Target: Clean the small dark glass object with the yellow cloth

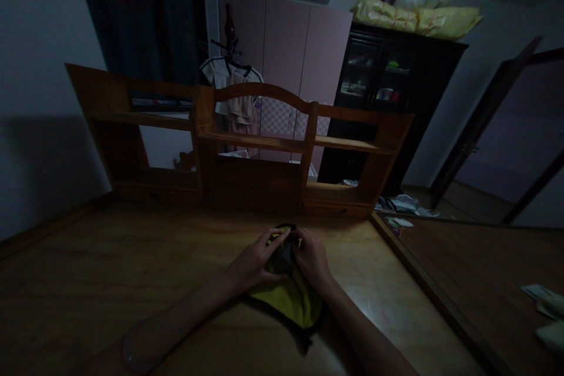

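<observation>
A yellow and dark piece of cloth (296, 301) lies on the wooden surface (132, 270) in front of me. My left hand (254, 263) pinches its far end from the left, fingers curled on the dark part. My right hand (312, 259) grips the same end from the right, fingers closed on the fabric. The two hands nearly touch over the cloth's top edge. The yellow part spreads toward me between my forearms. The room is dim and fine detail of the cloth is hard to see.
A wooden headboard-like shelf unit (247, 147) rises at the far edge. Behind it stand a pink wardrobe (304, 53) and a dark glass-fronted cabinet (388, 82) with bedding on top. Papers (544, 299) lie on the floor at right, near an open door (493, 117).
</observation>
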`<state>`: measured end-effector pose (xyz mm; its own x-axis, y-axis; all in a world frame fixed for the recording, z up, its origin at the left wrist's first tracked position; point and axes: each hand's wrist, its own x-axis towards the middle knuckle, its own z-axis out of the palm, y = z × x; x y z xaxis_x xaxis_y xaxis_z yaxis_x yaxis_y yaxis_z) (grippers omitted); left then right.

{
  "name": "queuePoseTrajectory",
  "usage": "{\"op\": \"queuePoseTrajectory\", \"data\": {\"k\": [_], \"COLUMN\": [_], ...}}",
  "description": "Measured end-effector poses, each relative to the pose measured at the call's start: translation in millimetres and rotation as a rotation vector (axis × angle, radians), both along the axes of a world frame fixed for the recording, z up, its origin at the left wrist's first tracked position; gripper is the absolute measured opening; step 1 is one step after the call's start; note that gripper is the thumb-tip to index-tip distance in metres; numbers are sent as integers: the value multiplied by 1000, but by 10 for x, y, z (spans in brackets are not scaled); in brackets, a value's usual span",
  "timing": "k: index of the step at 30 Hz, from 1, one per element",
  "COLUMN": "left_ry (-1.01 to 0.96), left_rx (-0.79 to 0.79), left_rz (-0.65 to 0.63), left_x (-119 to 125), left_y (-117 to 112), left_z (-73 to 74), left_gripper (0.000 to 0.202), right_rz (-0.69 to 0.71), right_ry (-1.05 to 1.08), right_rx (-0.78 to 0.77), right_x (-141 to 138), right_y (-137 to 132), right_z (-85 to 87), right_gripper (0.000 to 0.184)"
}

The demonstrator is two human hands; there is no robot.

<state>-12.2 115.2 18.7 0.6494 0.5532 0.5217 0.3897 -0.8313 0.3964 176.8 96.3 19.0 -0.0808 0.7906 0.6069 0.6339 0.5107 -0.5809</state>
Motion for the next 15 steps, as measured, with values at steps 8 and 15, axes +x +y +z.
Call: {"op": "queuePoseTrajectory", "data": {"k": [8,15], "left_ry": [0,-15], "left_rx": [-3,-2], "left_rz": [30,27], "left_x": [-15,-13], "left_y": [-4,-15], "left_z": [23,33], "left_gripper": [97,96], "right_rz": [14,7], "right_ry": [-57,-31], "right_rx": [-30,-23], "right_x": [11,34], "right_y": [0,17], "right_z": [-33,-58], "right_gripper": [34,34]}}
